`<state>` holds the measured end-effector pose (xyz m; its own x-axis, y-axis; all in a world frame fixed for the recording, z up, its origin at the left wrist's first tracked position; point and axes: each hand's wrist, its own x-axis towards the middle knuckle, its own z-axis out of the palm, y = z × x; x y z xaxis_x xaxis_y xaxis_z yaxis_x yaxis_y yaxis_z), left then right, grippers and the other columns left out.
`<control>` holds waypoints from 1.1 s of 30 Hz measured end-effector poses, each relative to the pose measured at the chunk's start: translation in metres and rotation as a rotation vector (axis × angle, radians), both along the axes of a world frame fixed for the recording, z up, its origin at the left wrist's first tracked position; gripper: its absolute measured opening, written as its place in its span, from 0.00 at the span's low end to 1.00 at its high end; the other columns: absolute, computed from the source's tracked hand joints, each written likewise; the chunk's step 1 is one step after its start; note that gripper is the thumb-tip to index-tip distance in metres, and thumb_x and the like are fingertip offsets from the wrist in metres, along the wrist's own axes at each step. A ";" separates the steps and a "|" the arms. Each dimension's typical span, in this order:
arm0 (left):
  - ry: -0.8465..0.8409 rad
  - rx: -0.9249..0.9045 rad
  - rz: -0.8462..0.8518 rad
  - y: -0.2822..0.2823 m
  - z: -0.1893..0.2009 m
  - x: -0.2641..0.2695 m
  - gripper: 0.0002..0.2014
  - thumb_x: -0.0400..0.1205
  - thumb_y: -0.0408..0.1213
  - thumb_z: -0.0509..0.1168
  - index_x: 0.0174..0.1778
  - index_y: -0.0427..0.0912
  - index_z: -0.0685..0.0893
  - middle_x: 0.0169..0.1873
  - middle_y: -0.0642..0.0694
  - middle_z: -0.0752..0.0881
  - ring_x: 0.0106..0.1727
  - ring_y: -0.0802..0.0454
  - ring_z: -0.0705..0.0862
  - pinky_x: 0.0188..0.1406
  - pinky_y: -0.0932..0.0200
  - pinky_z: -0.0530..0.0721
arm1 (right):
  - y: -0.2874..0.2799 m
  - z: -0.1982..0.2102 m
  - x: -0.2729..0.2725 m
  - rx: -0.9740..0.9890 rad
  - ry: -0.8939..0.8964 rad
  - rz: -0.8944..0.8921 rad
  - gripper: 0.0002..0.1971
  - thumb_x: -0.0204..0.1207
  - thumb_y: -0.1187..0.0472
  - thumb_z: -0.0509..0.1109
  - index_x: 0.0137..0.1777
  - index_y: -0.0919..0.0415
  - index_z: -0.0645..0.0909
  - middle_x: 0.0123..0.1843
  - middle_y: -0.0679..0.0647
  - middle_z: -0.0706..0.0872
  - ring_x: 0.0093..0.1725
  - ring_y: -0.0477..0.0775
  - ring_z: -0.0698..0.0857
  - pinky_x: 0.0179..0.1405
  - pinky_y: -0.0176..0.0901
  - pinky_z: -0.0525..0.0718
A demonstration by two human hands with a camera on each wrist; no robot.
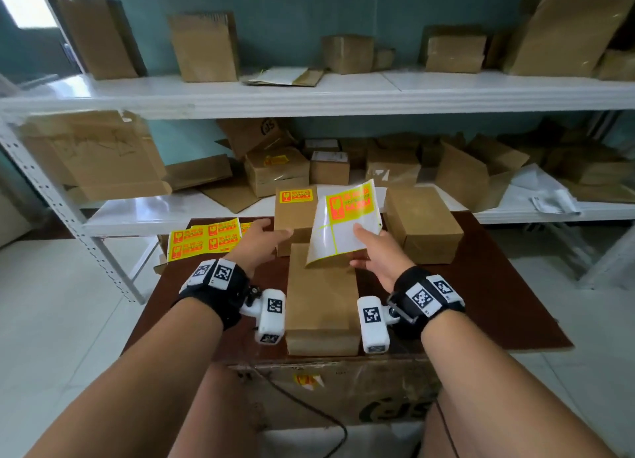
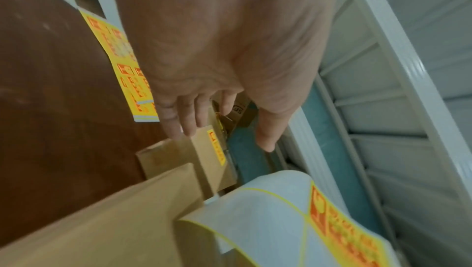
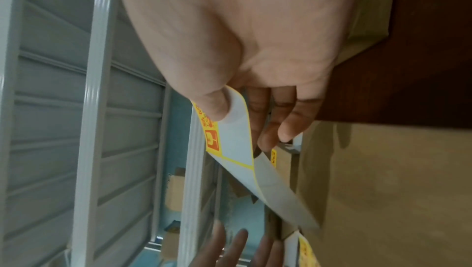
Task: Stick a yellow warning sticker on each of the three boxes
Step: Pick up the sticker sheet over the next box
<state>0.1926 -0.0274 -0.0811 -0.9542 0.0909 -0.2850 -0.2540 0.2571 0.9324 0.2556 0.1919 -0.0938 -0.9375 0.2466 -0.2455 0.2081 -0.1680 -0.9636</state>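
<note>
**One box labelled, two bare**

Though the shelving [image 1: 309, 93] behind fills most of the head view with stacked cartons, the work sits on the dark brown table [image 1: 498, 285] in front of it. Three brown boxes lie there. The near box [image 1: 321, 306] is long, runs toward the person, and shows no sticker on its top. The right box [image 1: 424, 224] stands well apart from the left hand, and its top is also bare. The far box [image 1: 295, 213], behind the near one, already carries a yellow warning sticker [image 1: 297, 195] along the far edge of its top. So, as I judge it, one of three is done and two remain.

On the table's left edge, partly overhanging, lies a full sticker sheet [image 1: 206, 237], untouched. A second, mostly peeled backing sheet [image 1: 343, 227] is held up above the near box; only one yellow sticker [image 1: 350, 201] seems left on it, at the top.

The right hand [image 1: 378, 251] pinches that backing sheet, thumb on the front face and fingers curled behind, as the right wrist view shows. The left hand [image 1: 257, 244] reaches to the near-left corner of the far box with fingers nearly straight and slightly spread; it holds nothing, though whether the fingertips touch the cardboard I cannot tell.

Likely next is peeling the last sticker for one of the bare boxes.
</note>
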 end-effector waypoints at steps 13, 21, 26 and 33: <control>0.327 0.236 -0.170 0.021 -0.017 -0.067 0.41 0.79 0.43 0.75 0.86 0.57 0.62 0.71 0.64 0.77 0.66 0.75 0.80 0.63 0.69 0.80 | -0.011 -0.011 -0.056 -0.182 0.075 0.187 0.07 0.86 0.59 0.68 0.60 0.57 0.83 0.54 0.55 0.90 0.46 0.54 0.89 0.30 0.41 0.89; 0.285 0.124 -0.268 0.014 -0.023 -0.065 0.11 0.77 0.37 0.77 0.55 0.42 0.92 0.49 0.45 0.94 0.48 0.53 0.91 0.54 0.55 0.85 | -0.006 -0.021 -0.066 -0.034 0.113 0.214 0.05 0.82 0.64 0.72 0.55 0.56 0.85 0.47 0.51 0.91 0.40 0.47 0.88 0.26 0.37 0.85; 0.230 0.007 -0.319 0.005 -0.023 -0.060 0.08 0.76 0.38 0.78 0.47 0.37 0.93 0.45 0.40 0.94 0.45 0.49 0.90 0.54 0.50 0.84 | 0.001 -0.021 -0.065 0.028 0.120 0.190 0.05 0.80 0.64 0.75 0.53 0.56 0.85 0.45 0.50 0.92 0.39 0.46 0.89 0.28 0.37 0.85; 0.215 -0.068 -0.358 0.008 -0.016 -0.059 0.07 0.75 0.38 0.79 0.44 0.40 0.94 0.43 0.45 0.95 0.47 0.49 0.93 0.54 0.53 0.85 | 0.015 -0.014 -0.072 0.116 0.166 0.188 0.06 0.77 0.59 0.77 0.52 0.56 0.91 0.54 0.54 0.95 0.54 0.50 0.91 0.60 0.47 0.84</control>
